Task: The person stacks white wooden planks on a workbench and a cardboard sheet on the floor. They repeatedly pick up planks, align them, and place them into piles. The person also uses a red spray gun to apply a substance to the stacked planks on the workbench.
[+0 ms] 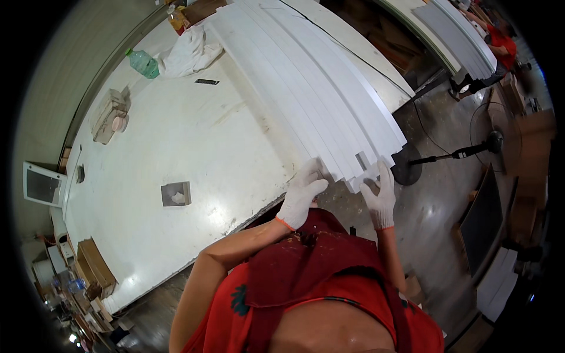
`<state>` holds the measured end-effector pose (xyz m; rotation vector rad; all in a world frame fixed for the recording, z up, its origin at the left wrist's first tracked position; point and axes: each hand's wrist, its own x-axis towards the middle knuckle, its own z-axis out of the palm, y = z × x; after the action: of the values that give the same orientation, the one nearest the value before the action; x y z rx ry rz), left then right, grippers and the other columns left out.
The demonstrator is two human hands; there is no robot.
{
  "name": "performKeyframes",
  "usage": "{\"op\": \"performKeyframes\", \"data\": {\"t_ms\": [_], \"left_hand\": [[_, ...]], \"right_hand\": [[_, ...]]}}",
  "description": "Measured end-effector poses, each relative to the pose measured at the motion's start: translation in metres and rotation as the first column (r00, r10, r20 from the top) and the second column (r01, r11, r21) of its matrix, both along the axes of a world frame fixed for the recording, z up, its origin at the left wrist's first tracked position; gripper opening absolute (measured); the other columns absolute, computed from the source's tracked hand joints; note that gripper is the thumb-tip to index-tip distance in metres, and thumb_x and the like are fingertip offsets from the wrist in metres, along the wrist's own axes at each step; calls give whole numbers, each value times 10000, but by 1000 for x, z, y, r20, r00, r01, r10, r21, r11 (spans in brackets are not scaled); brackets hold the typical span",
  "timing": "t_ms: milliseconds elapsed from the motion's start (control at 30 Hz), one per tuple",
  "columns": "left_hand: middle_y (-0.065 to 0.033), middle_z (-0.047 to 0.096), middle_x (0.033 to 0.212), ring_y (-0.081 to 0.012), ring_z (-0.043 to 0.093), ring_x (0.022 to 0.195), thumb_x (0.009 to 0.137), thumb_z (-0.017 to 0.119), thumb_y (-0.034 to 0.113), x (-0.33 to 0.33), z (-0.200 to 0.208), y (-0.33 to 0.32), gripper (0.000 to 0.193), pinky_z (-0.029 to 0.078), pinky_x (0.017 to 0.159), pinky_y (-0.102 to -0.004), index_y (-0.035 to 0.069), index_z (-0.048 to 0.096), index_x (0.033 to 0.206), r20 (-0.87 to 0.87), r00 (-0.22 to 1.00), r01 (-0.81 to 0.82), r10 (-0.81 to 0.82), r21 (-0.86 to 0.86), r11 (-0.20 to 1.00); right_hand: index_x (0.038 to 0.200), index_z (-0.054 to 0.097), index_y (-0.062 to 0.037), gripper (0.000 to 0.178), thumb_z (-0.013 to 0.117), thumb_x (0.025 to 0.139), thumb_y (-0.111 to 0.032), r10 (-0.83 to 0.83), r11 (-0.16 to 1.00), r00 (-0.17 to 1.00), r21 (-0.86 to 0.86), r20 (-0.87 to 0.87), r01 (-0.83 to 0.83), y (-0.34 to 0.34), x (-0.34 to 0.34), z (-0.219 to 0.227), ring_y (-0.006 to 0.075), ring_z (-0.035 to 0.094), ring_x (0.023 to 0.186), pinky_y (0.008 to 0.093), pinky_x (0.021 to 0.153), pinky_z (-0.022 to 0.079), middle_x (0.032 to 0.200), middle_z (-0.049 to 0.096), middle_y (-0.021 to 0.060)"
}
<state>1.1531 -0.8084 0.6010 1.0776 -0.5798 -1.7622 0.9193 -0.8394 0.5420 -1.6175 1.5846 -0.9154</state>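
Long white strips (306,88) lie side by side in a stack, running from the far end of the table toward me. Their near ends are uneven and overhang the table's edge. My left hand (303,194), in a white knitted glove with an orange cuff, is at the left corner of these ends, thumb and fingers apart. At the right corner, my right hand (379,197) in a matching glove has its thumb and fingers around the strip ends. A short grey notch or piece (362,160) shows near the right hand; its kind is unclear.
On the white table (223,159) are a small grey box (176,194), a worn block (110,116), a green bottle (143,63) and a white cloth (191,54). A standing fan (494,142) is at right. Another person (501,47) works at the far right.
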Motion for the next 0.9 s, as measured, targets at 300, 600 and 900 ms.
{"op": "performKeyframes", "data": {"t_ms": [300,600,900], "left_hand": [[-179,408,1493,-243,445,1300,942,508,146,49,-35,26,594,381,1061,-353,-45,333,1476,-51,998,-22,24,37,999],[-222,477,1384,-356,506,1247,969,484,117,69,-91,35,539,437,1041,-444,-64,333,1454,-168,918,384,-359,154,911],[-232,481,1358,-307,572,1168,970,506,97,24,-86,34,535,501,980,-365,-97,333,1437,-94,684,727,-723,167,666]], "right_hand": [[1400,434,12,737,740,756,-177,-224,960,973,-187,-61,209,0,19,-14,369,434,1320,407,1103,358,1398,455,234],[1387,448,-47,656,670,790,-204,-250,968,936,-92,-247,234,57,37,-14,389,456,1291,431,1095,376,1403,463,221],[1294,591,-130,535,599,811,-360,-284,718,922,579,-263,386,312,-8,-155,401,593,1118,431,955,472,1206,635,211]]}}
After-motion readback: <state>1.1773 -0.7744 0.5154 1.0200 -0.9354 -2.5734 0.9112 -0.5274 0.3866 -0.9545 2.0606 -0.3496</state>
